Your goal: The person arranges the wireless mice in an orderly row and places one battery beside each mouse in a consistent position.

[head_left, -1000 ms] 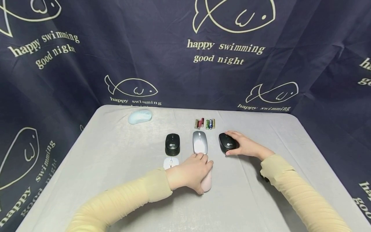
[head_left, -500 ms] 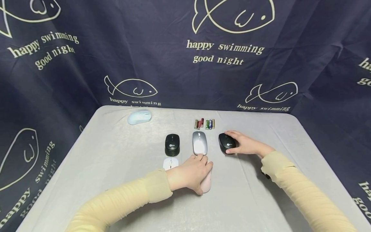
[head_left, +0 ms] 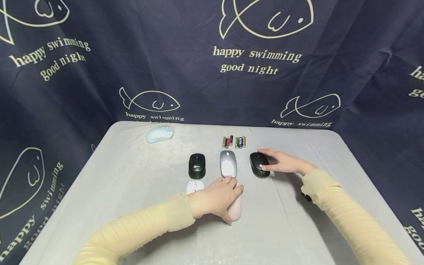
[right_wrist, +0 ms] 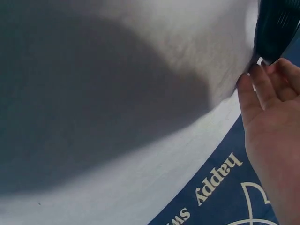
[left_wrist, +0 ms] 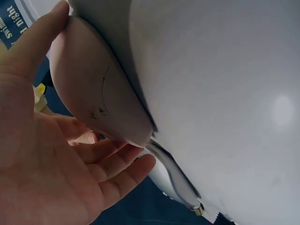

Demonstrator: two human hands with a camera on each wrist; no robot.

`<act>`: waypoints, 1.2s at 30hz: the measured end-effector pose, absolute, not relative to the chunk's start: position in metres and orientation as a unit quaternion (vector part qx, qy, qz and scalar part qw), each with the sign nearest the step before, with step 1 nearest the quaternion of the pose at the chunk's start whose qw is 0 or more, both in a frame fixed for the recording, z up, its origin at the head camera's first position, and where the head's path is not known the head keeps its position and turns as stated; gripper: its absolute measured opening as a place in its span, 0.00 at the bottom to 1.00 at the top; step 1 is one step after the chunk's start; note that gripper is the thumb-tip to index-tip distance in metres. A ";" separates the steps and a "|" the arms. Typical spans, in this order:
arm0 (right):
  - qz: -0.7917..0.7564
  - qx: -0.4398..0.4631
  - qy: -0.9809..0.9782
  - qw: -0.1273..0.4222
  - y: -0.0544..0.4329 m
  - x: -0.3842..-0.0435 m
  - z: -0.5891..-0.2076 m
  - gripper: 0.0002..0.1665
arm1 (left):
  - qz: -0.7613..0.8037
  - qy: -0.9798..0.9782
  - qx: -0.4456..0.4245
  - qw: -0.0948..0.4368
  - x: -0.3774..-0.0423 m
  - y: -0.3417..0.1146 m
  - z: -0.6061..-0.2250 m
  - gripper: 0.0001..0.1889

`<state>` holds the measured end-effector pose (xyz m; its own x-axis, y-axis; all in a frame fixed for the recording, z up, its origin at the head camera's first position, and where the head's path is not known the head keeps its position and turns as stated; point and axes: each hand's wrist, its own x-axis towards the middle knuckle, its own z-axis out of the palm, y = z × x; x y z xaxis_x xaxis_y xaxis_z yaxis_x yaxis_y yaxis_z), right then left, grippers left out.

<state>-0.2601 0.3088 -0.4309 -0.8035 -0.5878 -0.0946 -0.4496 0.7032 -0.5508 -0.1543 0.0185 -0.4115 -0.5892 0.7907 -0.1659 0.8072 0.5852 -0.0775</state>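
My left hand (head_left: 216, 197) holds a pale pink computer mouse (head_left: 236, 209), thumb at one end and fingers at the other in the left wrist view. Its fingertips lie right by the near end of a silver mouse (head_left: 228, 163). On the right, my right hand (head_left: 286, 162) is at a black mouse (head_left: 257, 166), its fingers along the far right side and its thumb over the top near the logo. The right wrist view has those fingers fairly straight, with the fingertips close to the dark mouse (right_wrist: 276, 33).
Another black mouse (head_left: 197, 165) lies left of the silver one, with a white mouse (head_left: 194, 186) partly hidden behind my left hand. A light blue mouse (head_left: 159, 134) is at the back left. Several batteries (head_left: 240, 142) lie behind the silver mouse. A dark object (head_left: 306, 197) shows under my right sleeve.
My right thumb has moved from the near side of the black mouse up over its top, and the right wrist has shifted slightly right. The left hand keeps its hold on the pink mouse.
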 end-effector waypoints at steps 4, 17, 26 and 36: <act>-0.275 -0.284 0.908 0.139 0.313 -0.262 -0.432 0.44 | -0.069 0.888 0.453 0.049 -0.154 0.018 -0.412 0.56; -0.275 -0.283 0.908 0.139 0.314 -0.262 -0.435 0.45 | -0.061 0.892 0.446 0.040 -0.152 0.018 -0.411 0.55; -0.275 -0.289 0.905 0.145 0.314 -0.263 -0.434 0.44 | -0.054 0.895 0.439 0.056 -0.153 0.016 -0.410 0.57; -0.272 -0.291 0.905 0.150 0.314 -0.265 -0.436 0.44 | -0.039 0.896 0.434 0.086 -0.158 0.011 -0.401 0.58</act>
